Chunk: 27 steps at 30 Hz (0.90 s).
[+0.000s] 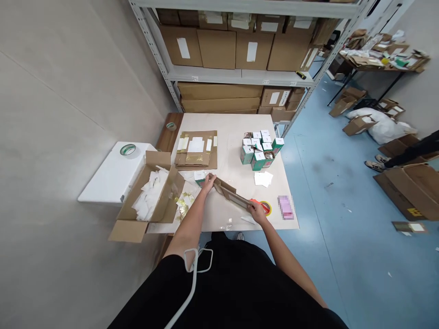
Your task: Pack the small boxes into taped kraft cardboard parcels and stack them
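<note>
One flat cardboard piece [233, 195] near desk [236, 125] front edge, left grip [208, 182] clasping its left end, right grip [256, 211] clasping its right end, about ten small green-white boxes [260, 148] at right edge, one yellow tape roll [267, 209], blue floor [325, 183], one steel shelving unit [240, 75].

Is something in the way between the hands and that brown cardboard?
Nothing visible. The left hand and the right hand grip the flat brown cardboard piece directly, one at each end.

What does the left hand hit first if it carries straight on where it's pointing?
Likely the flattened cardboard stack, just beyond the left hand gripping the cardboard piece; perhaps only its right edge, depth unclear.
</note>
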Available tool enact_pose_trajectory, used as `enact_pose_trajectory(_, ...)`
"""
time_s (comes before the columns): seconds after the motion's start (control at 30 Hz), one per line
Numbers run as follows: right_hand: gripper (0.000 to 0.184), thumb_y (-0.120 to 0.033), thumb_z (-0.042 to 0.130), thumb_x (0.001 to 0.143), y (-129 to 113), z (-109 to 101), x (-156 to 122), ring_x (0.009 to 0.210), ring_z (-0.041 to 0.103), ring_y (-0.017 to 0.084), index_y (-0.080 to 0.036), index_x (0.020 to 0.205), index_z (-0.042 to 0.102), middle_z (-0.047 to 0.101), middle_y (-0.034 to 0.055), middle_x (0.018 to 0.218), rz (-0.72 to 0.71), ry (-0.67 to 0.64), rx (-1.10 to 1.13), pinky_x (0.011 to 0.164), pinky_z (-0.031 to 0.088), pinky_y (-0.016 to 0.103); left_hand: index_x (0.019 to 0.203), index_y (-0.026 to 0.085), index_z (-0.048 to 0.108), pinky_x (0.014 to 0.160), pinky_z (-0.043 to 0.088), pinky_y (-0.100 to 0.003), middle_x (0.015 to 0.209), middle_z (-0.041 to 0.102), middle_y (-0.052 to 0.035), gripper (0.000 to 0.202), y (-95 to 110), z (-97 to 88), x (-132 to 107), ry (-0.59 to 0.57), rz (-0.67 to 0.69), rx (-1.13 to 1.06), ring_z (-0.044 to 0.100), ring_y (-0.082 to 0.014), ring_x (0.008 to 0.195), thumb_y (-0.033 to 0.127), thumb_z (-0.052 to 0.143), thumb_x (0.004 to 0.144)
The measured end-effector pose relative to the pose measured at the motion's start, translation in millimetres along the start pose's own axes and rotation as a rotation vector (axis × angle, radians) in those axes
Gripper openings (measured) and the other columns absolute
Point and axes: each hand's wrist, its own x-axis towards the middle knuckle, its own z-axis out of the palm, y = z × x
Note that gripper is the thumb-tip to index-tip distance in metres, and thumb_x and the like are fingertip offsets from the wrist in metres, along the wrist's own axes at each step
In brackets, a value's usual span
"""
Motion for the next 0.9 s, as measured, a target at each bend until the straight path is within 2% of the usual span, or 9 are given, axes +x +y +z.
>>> enact_pose_trajectory(0.13, 0.033, -0.046, 0.057, 0.084, 3.6, 10.4, 13.5, 0.091, 0.064, 0.029, -0.023, 0.101, 0.072, 0.073, 0.0069, 0.091, 0.047, 0.085, 0.021, 0.089, 0.050, 0.041, 0.137, 0.026, 0.056, 0.096, 0.054, -0.034, 0.143, 0.061, -0.0132, 0.063, -9.9, -10.3, -14.1, -0.001, -0.037, -0.045, 0.062, -0.0261, 0.126, 0.059, 0.073, 0.087)
enact_pose_trajectory(0.23, 0.045, -0.048, 0.061, 0.084, 4.5, 24.6, 24.9, 0.105, 0.065, 0.030, -0.021, 0.119, 0.069, 0.075, 0.0097, 0.108, 0.041, 0.072, 0.092, 0.096, 0.050, 0.043, 0.137, 0.024, 0.056, 0.100, 0.053, -0.036, 0.142, 0.061, -0.0145, 0.066, -20.8, -21.9, -29.8, -0.025, -0.002, -0.043, 0.062, -0.0266, 0.127, 0.054, 0.079, 0.083)
enact_pose_trajectory(0.4, 0.065, -0.046, 0.065, 0.081, 5.1, 53.7, 36.1, 0.124, 0.061, 0.029, -0.022, 0.141, 0.060, 0.070, 0.0115, 0.130, 0.029, 0.013, 0.220, 0.105, 0.048, 0.043, 0.146, 0.023, 0.051, 0.111, 0.047, -0.041, 0.148, 0.057, -0.0166, 0.091, -39.1, -30.2, -54.2, -0.037, 0.034, 0.031, 0.056, -0.0298, 0.136, 0.043, 0.092, 0.067)
enact_pose_trajectory(0.5, 0.075, -0.044, 0.066, 0.078, 6.7, 62.9, 36.0, 0.131, 0.058, 0.029, -0.023, 0.149, 0.053, 0.066, 0.0126, 0.139, 0.071, 0.005, 0.214, 0.109, 0.045, 0.044, 0.152, 0.024, 0.046, 0.112, 0.046, -0.043, 0.148, 0.057, -0.0156, 0.104, -44.8, -30.2, -63.6, -0.051, 0.010, 0.082, 0.055, -0.0312, 0.137, 0.040, 0.095, 0.062)
enact_pose_trajectory(0.6, 0.082, -0.041, 0.068, 0.076, 7.8, 60.4, 32.2, 0.133, 0.057, 0.030, -0.025, 0.153, 0.050, 0.060, 0.0137, 0.147, 0.093, 0.024, 0.192, 0.112, 0.043, 0.046, 0.156, 0.026, 0.042, 0.106, 0.051, -0.043, 0.151, 0.053, -0.0162, 0.099, -46.2, -31.4, -66.0, -0.073, -0.011, 0.046, 0.061, -0.0300, 0.129, 0.043, 0.090, 0.070)
enact_pose_trajectory(0.67, 0.083, -0.041, 0.070, 0.075, 7.7, 54.8, 29.3, 0.133, 0.056, 0.030, -0.027, 0.154, 0.050, 0.057, 0.0118, 0.151, 0.045, 0.011, 0.184, 0.113, 0.043, 0.046, 0.156, 0.026, 0.043, 0.103, 0.053, -0.042, 0.152, 0.053, -0.0165, 0.094, -46.5, -32.5, -63.7, -0.085, 0.002, 0.026, 0.063, -0.0288, 0.124, 0.041, 0.087, 0.074)
enact_pose_trajectory(0.77, 0.079, -0.040, 0.073, 0.074, 7.6, 47.3, 26.6, 0.142, 0.048, 0.029, -0.032, 0.151, 0.055, 0.053, 0.0080, 0.155, -0.047, -0.033, 0.140, 0.115, 0.042, 0.045, 0.153, 0.024, 0.046, 0.104, 0.053, -0.042, 0.148, 0.056, -0.0166, 0.090, -48.3, -31.8, -56.1, -0.039, -0.013, 0.047, 0.063, -0.0280, 0.124, 0.031, 0.085, 0.073)
enact_pose_trajectory(0.9, 0.071, -0.041, 0.074, 0.076, 10.9, 43.7, 27.8, 0.150, 0.041, 0.030, -0.033, 0.146, 0.061, 0.046, 0.0081, 0.160, -0.061, -0.072, 0.076, 0.117, 0.041, 0.045, 0.148, 0.021, 0.050, 0.104, 0.052, -0.043, 0.140, 0.061, -0.0164, 0.082, -51.5, -27.6, -47.7, 0.008, -0.069, 0.083, 0.065, -0.0269, 0.120, 0.023, 0.081, 0.071)
